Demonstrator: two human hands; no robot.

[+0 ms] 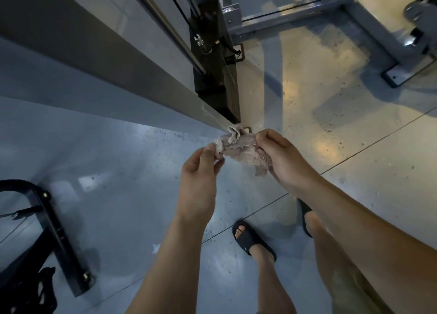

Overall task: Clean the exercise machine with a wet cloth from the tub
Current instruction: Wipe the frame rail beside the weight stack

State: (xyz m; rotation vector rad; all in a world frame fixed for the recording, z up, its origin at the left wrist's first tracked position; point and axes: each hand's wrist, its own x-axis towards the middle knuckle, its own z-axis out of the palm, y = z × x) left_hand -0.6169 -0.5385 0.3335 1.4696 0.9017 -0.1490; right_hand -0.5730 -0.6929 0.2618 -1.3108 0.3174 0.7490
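Observation:
A crumpled grey-pink cloth (241, 151) is stretched between my two hands in the middle of the head view. My left hand (198, 183) pinches its left end between thumb and fingers. My right hand (281, 160) grips its right end, and a corner hangs down below. Just beyond the cloth, the grey upright post (132, 77) of the exercise machine runs from the upper left down to the floor. A black weight stack (217, 72) with guide rods and a cable stands behind it. No tub is in view.
Grey base frames (369, 44) of the machine lie on the floor at the upper right. A black metal frame (54, 233) sits at the lower left. My feet in black slides (253, 240) stand on the glossy floor below my hands.

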